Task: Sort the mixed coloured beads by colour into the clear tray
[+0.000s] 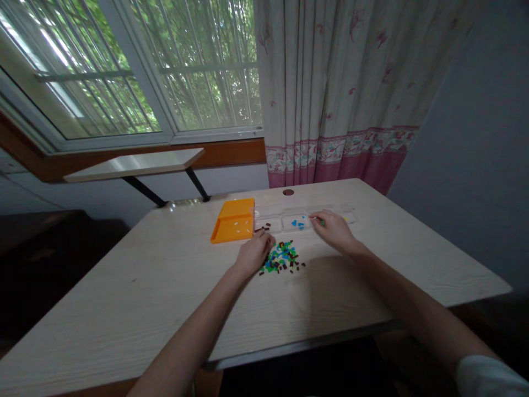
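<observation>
A mixed pile of small green, blue, brown and yellow pieces lies on the table. My left hand rests at the pile's left edge, fingers curled inward; whatever they grip is hidden. Over the clear plastic containers behind the pile, my right hand is closed in a pinch. Green shows at its fingertips, but I cannot tell if it is held or lies in the container below. Blue pieces sit in a middle compartment, brown pieces at the left one, and a bit of yellow at the right.
An open orange case with a few white pieces stands left of the containers. A raised shelf on black legs is at the table's back left. The wooden table has a round hole near its back edge, by the curtain.
</observation>
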{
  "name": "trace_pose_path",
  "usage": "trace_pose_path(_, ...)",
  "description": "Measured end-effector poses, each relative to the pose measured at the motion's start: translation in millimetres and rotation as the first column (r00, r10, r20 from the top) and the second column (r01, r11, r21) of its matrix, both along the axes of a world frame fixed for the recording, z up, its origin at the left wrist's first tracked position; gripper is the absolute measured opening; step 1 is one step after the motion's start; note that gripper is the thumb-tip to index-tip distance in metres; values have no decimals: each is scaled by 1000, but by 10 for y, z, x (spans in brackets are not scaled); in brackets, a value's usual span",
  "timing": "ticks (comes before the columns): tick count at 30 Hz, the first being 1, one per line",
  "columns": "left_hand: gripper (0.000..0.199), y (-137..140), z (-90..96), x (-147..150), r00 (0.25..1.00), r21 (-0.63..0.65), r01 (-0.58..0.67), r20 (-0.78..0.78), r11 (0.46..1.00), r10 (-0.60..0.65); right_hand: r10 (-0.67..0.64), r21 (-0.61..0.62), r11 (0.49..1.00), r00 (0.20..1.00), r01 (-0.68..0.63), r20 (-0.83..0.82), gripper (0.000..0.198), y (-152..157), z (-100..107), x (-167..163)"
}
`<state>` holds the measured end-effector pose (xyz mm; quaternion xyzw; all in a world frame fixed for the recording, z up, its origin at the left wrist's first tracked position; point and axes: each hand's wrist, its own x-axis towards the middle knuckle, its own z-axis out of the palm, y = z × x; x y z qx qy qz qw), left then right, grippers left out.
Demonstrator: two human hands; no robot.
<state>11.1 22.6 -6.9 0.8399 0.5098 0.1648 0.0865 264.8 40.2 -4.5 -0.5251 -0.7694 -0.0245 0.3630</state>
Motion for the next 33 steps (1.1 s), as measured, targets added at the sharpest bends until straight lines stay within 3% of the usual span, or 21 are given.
trace_pose_path(4,17,-57,60,48,991,26,72,107,997,-74,178,-86,981,984,-175,27,17,-122,-80,-316)
trace_pose_path(8,17,-101,93,96,975,65,135,169,989,-145,271,-99,958,962,-269,10,16,-203,-144,-507)
trace_pose_path(33,18,-152,105,147,943,98,211,242,973,-229,351,-21,935,932,-354,-88,13,-241,-129,-538)
